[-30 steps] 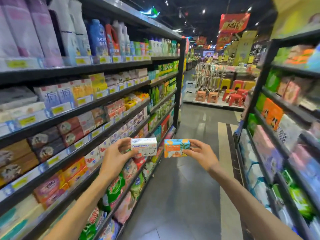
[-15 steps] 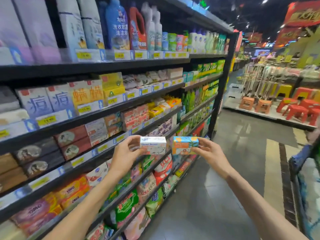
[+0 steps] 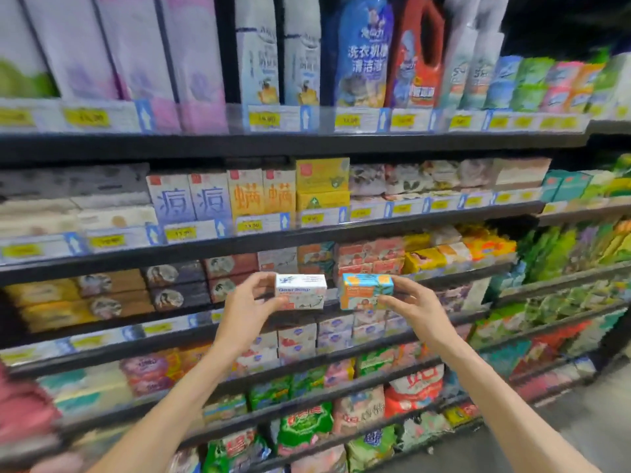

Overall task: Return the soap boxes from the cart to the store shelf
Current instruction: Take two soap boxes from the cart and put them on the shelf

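Since half a second ago I have turned to face the shelves squarely, so the aisle floor and the red stools on the far right have dropped out of view and the soap rows fill the frame; both boxes have stayed in my hands, held side by side.

My left hand (image 3: 251, 303) pinches the white soap box (image 3: 300, 290) by its left end, thumb under and fingers on top. My right hand (image 3: 411, 303) pinches the orange-and-blue soap box (image 3: 366, 290) by its right end the same way. The two boxes hang apart, just in front of the middle shelf (image 3: 102, 319), with no cart in sight.

I judge these to be light, stiff cardboard cartons with a solid bar inside, so an end pinch carries them fine. The printed faces look glossy and could slip, and the corners would dent if squeezed hard, so I would keep my fingers on the flat top and bottom.

The white box reads "Goat Soap" in blue. The orange one's lettering is too blurred to be sure of. On the top shelf a blue bottle (image 3: 365, 52) carries Chinese characters for washing-machine cleaner. The yellow price tags (image 3: 181, 233) are unreadable.
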### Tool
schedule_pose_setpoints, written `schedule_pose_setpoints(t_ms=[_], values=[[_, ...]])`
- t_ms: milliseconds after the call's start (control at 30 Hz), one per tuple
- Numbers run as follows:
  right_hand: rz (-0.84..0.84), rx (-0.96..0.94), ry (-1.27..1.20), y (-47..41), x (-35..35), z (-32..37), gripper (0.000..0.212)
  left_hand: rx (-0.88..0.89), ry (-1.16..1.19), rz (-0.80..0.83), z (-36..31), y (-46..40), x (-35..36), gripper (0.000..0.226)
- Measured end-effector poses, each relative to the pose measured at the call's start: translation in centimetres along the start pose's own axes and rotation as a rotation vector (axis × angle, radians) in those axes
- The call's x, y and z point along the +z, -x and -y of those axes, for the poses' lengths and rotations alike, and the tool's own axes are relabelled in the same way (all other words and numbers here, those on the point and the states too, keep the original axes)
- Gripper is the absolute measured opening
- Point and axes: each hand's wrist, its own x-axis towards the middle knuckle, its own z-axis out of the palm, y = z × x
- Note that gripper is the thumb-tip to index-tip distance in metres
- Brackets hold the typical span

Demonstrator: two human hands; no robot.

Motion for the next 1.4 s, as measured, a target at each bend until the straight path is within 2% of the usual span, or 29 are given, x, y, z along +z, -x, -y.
schedule_pose_setpoints(t_ms=[233,367,500,600,800,900,1133,1267,1400], values=[[0.072,-0.042,0.059,-6.8,4.4,-1.1,0.033,-0.068,-0.068,-0.134,2.8,-3.1,-2.1,0.035],[0.083,-0.059,0.15,-9.0,5.8,-1.7,0.05,-0.127,-0.112,-0.159,3.9,-4.5,-1.6,0.042],[0.07,-0.046,0.14,-9.6,6.7,-2.3,0.033,-0.177,-0.145,-0.115,5.5,-5.9,-0.6,0.041],[0.067,-0.032,0.141,-9.9,7.1,-2.9,0.029,-0.204,-0.243,-0.116,6.5,-6.6,0.4,0.042],[0.038,-0.056,0.168,-10.6,7.6,-3.0,0.025,-0.183,-0.49,-0.156,6.9,-7.0,1.3,0.029],[0.029,-0.078,0.213,-10.5,7.9,-3.2,0.03,-0.145,-0.594,-0.186,6.6,-6.4,1.9,0.029],[0.002,-0.114,0.327,-10.1,8.7,-4.0,0.055,-0.136,-0.648,-0.19,6.0,-6.2,2.0,0.028],[-0.009,-0.14,0.442,-10.2,9.0,-4.1,0.04,-0.152,-0.662,-0.206,6.1,-6.2,2.1,0.033],[-0.055,-0.156,0.478,-9.8,9.3,-3.9,0.036,-0.155,-0.662,-0.219,5.9,-6.2,2.2,0.031]])
